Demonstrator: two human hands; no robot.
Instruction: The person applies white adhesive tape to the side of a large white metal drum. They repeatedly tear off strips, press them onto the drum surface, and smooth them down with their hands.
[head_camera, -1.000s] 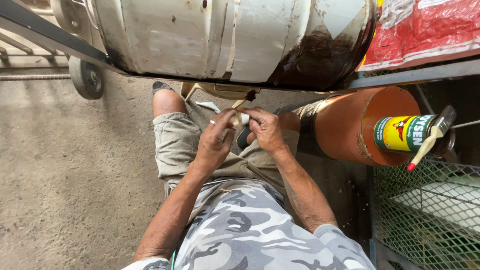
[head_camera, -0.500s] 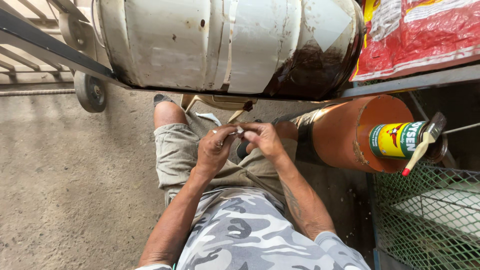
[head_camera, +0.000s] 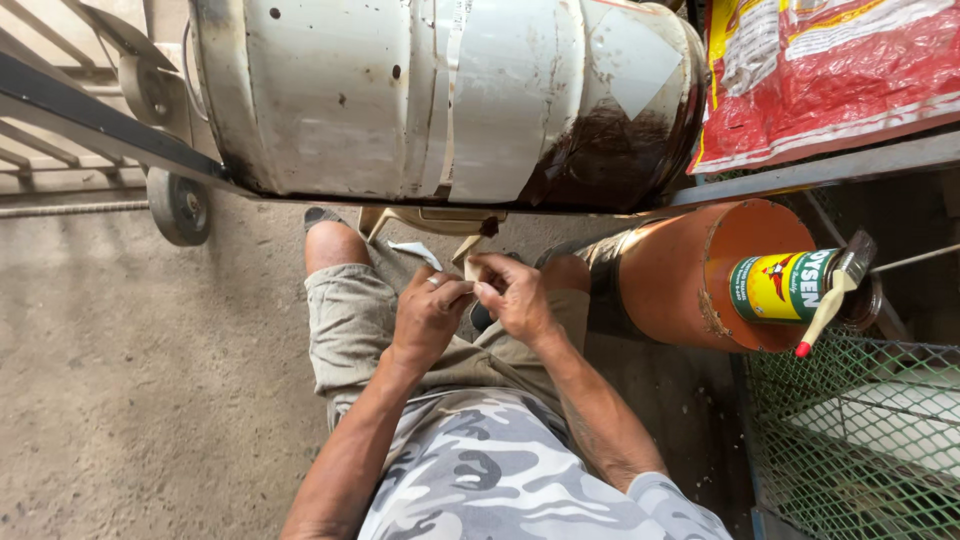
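Observation:
My left hand (head_camera: 428, 315) and my right hand (head_camera: 515, 297) meet over my lap, fingers pinched together on a small pale strip of tape (head_camera: 468, 262) that sticks up between them. A ring shows on my left hand. I sit in khaki shorts and a camouflage shirt. Right in front of my hands lies a big white, rust-stained metal tank (head_camera: 450, 100) with pale tape strips across its side. A loose scrap of tape (head_camera: 413, 250) lies by my knee.
An orange pipe (head_camera: 690, 275) stands to the right with a paint can (head_camera: 790, 287) and a brush (head_camera: 835, 290) on it. A red sack (head_camera: 830, 75) lies on a shelf above, green wire mesh (head_camera: 860, 430) below. A small wheel (head_camera: 178, 207) sits left on the concrete floor.
My hands have dropped a little lower in view and stay together on the tape piece; the view has shifted slightly.

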